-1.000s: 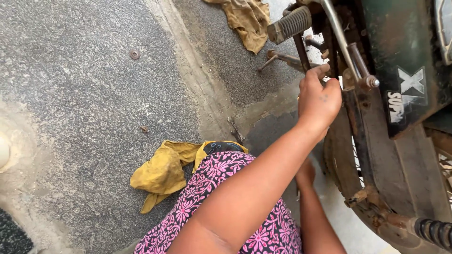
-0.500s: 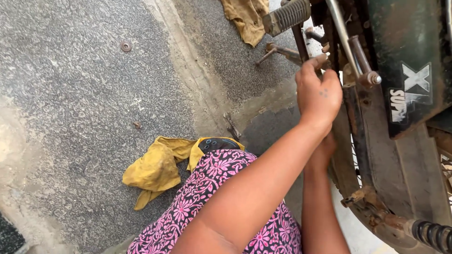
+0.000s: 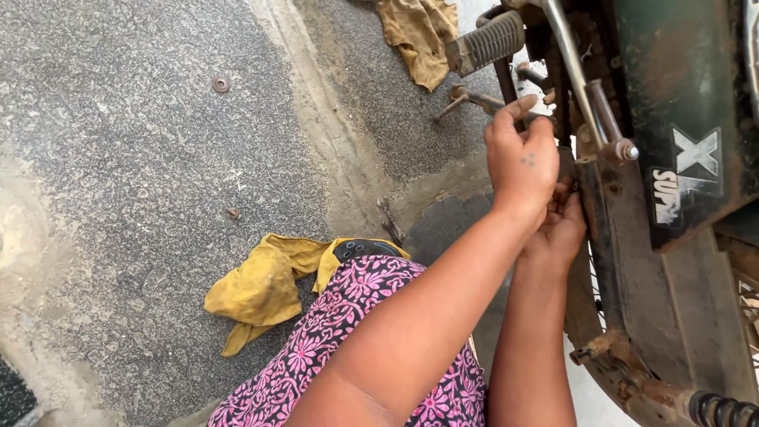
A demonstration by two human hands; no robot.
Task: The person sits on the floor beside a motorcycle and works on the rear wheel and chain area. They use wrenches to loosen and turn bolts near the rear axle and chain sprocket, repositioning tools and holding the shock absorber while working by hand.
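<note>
A dirty green motorcycle [image 3: 640, 237] fills the right side. My left hand [image 3: 522, 158] reaches to its frame just below the ribbed rubber footrest [image 3: 486, 41], fingers curled around a dark metal part there, beside a chrome rod [image 3: 571, 63]. My right hand [image 3: 563, 229] sits directly under the left one, pressed against the frame; its fingers are hidden, so what it holds does not show. My knee, in pink floral cloth [image 3: 356, 316], is at the bottom centre.
A yellow rag [image 3: 261, 285] lies on the rough concrete by my knee, and another rag [image 3: 415, 32] lies at the top. A washer [image 3: 221, 83], a small nut [image 3: 232, 213] and a metal tool [image 3: 390, 221] lie loose on the ground. A shock spring [image 3: 723, 411] shows at the bottom right.
My right hand has risen from lower down to just under my left hand at the frame. My left hand stays at the same spot on the motorcycle.
</note>
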